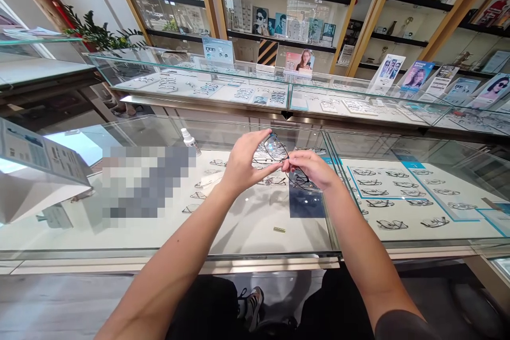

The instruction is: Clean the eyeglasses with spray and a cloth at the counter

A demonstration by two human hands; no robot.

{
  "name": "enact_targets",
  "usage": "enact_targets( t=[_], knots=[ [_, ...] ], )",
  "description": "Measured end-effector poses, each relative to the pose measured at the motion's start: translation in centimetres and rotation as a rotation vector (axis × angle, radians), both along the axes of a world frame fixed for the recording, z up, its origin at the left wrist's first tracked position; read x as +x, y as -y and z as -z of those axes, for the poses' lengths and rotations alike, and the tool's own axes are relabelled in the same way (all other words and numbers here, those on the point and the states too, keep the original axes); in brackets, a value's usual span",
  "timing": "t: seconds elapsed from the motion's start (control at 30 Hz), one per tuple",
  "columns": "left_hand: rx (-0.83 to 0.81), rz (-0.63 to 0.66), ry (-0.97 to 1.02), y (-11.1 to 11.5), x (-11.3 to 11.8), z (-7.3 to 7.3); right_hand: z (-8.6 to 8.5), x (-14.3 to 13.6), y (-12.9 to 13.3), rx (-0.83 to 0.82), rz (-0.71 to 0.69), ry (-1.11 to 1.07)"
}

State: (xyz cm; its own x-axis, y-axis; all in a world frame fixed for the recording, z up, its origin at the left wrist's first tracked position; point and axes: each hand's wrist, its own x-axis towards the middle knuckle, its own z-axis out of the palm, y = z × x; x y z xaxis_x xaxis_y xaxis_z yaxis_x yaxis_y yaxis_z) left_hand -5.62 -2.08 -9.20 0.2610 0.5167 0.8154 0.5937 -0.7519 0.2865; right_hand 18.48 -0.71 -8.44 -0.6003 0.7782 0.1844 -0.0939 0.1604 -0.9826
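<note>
A thin dark-framed pair of eyeglasses [276,144] is held above the glass display case [247,241], near the middle of the view. My left hand [245,162] grips the frame at one lens, thumb and forefinger spread to its lower and upper edges. At the frame's middle, the fingers of my right hand [308,166] are pinched on it. Below the hands, more eyeglasses show through the glass, and a dark blue sheet [306,206] lies beneath my right hand.
A white spray bottle [191,142] stands left of my hands. The folded sign [42,164] is at far left. Behind runs a second display case [223,96] with upright cards. Rows of eyeglasses [392,224] lie to the right under glass.
</note>
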Motion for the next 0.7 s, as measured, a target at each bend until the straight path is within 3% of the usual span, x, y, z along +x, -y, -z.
enact_targets(
  t=[0.47, 0.7],
  knots=[
    [0.088, -0.028, 0.055, 0.25, -0.13, -0.3, -0.13, 0.03, 0.29, 0.036, -0.053, 0.02],
    [0.014, -0.035, 0.1, 0.57, 0.12, -0.45, -0.31, -0.32, 0.64, 0.011, -0.027, -0.012]
  ],
)
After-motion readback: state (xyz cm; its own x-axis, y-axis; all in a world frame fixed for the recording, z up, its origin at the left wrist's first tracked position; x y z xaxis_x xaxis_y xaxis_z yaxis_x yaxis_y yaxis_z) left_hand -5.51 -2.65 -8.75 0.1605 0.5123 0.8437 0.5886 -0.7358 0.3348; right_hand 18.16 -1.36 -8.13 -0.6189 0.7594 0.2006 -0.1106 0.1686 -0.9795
